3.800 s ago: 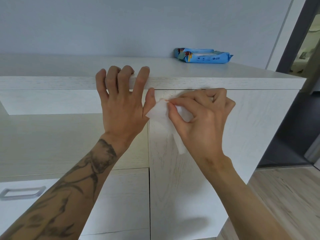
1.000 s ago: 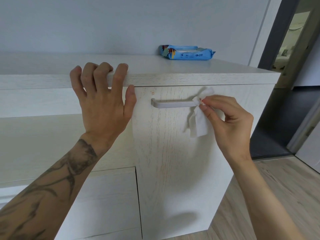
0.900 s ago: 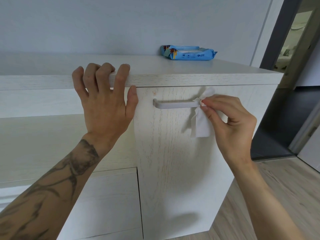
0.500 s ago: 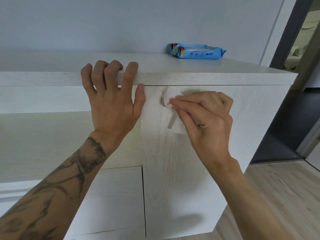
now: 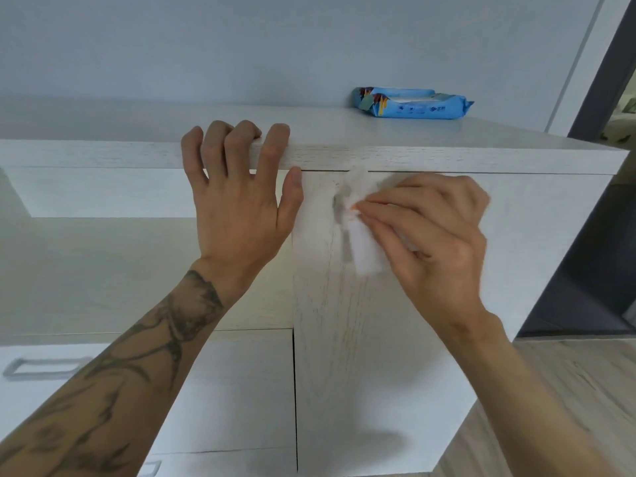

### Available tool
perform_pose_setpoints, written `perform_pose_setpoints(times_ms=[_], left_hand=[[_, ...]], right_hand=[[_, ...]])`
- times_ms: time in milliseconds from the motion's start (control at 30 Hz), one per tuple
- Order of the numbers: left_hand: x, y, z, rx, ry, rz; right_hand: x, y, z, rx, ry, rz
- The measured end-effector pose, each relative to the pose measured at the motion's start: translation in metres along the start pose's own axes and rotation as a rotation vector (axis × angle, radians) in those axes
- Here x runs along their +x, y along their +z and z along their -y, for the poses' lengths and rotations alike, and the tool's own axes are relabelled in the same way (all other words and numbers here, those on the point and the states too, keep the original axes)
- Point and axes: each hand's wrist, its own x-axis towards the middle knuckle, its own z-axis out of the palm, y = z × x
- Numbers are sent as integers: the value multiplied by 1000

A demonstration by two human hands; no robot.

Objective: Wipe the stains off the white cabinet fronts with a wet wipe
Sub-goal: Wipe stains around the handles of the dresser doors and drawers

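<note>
A white wood-grain cabinet door fills the middle of the head view. My right hand pinches a white wet wipe against the door's upper left part, over the left end of its metal handle, which is mostly hidden by the wipe and hand. My left hand lies on the front edge of the cabinet top, fingers curled over it, thumb at the door's left edge. The image is blurred around the wipe.
A blue pack of wet wipes lies on the cabinet top by the wall. Lower left are drawer fronts with a metal handle. To the right are a dark doorway and wood flooring.
My right hand slid the wipe left along the handle, from its right end to its left end. My left hand stayed on the top edge. The view shifted slightly.
</note>
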Motion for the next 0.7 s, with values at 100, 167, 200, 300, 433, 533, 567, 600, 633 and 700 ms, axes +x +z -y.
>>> perform_pose_setpoints(times_ms=[100,167,200,300,433,533,567,600,633,700], left_hand=[[0,-2,-3,-10,-11,8],[-1,-4,-5,-11,-21,20],[0,-6,-5,-10,-25,25],[1,-13,-3,-17,-27,52],[-2,-25,0,-27,3,115],[-10,-38,8,-40,36,173],[-14,-43,13,-49,54,185],[-21,-48,19,-56,73,195],[-28,-53,27,-66,88,203],[-47,-63,46,-86,92,219]], right_hand=[[-10,-21,-21,-14,117,-12],[-15,-29,-26,-6,201,-23],[-17,-30,-24,4,248,-39],[-24,-27,-12,51,431,-93],[-35,-14,13,35,466,-160],[-43,3,32,34,403,-134],[-46,10,37,43,397,-126],[-50,18,43,55,396,-120],[-53,25,50,65,398,-112],[-58,40,66,84,403,-94]])
